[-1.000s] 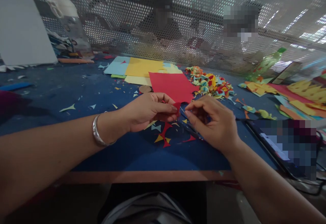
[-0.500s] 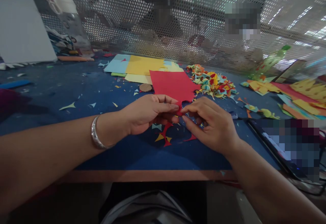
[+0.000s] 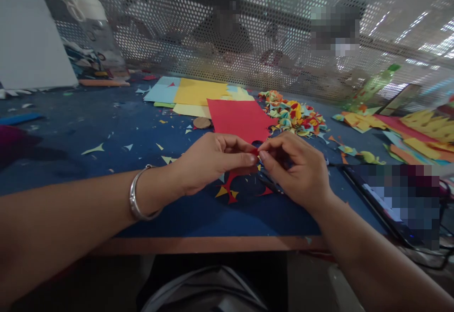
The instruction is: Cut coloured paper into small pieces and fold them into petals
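Between the fingertips of both hands is a small piece of red paper (image 3: 255, 151), mostly covered by the fingers. My left hand (image 3: 222, 160), with a silver bangle on its wrist, pinches it from the left. From the right, my right hand (image 3: 296, 168) pinches its edge between thumb and forefinger. Just beyond the hands lies a red paper sheet (image 3: 237, 118) with curved bites cut from its right and near edges. Red and yellow paper scraps (image 3: 231, 194) lie under the hands. A dark tool, perhaps scissors, is partly hidden beneath my right hand.
A heap of folded coloured paper pieces (image 3: 298, 113) sits behind the right hand. Blue and yellow sheets (image 3: 200, 91) lie further back, near a round brown disc (image 3: 202, 123). A phone (image 3: 393, 208) is at right, a bottle (image 3: 102, 42) at back left. Perforated metal (image 3: 170, 33) rises behind.
Both hands have shifted slightly to the right and the left thumb now reaches further over the small red piece. The pinch has closed tighter around it. The sheets stay put.
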